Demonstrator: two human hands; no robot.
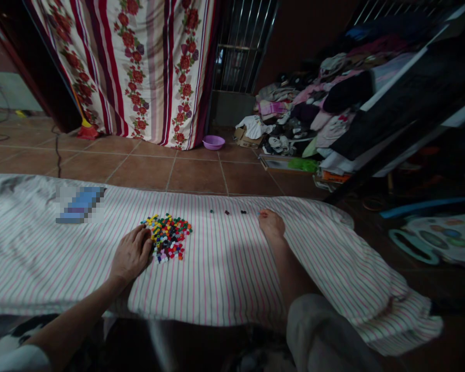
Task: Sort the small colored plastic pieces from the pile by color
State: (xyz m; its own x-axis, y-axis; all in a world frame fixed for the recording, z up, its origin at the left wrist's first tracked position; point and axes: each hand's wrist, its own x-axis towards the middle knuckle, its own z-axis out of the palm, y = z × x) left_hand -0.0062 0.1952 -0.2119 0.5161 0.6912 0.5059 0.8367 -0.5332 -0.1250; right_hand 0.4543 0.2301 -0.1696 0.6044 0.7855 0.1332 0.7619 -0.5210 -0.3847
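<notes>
A heap of small coloured blocks point(170, 237) lies on the striped cloth point(225, 279). My left hand point(134, 253) rests at the heap's left edge, palm down, with its fingers stretched out and touching the blocks. Further right, my right hand point(272, 223) is on the cloth with thumb and fingers pinched together. A tiny bluish bit shows at its fingertips and looks like one small block, mostly hidden. Left of that hand, in a spaced row, sit a dark greenish block point(212, 211), a dark cluster point(227, 213) and a black pair point(243, 212).
A blurred-out blue rectangular object point(81, 204) lies on the cloth at the left. Beyond the cloth are a tiled floor point(194, 173), a purple basin point(214, 142), a red broom point(88, 132) and a floral curtain point(151, 72). Clothes point(302, 108) are piled at the right.
</notes>
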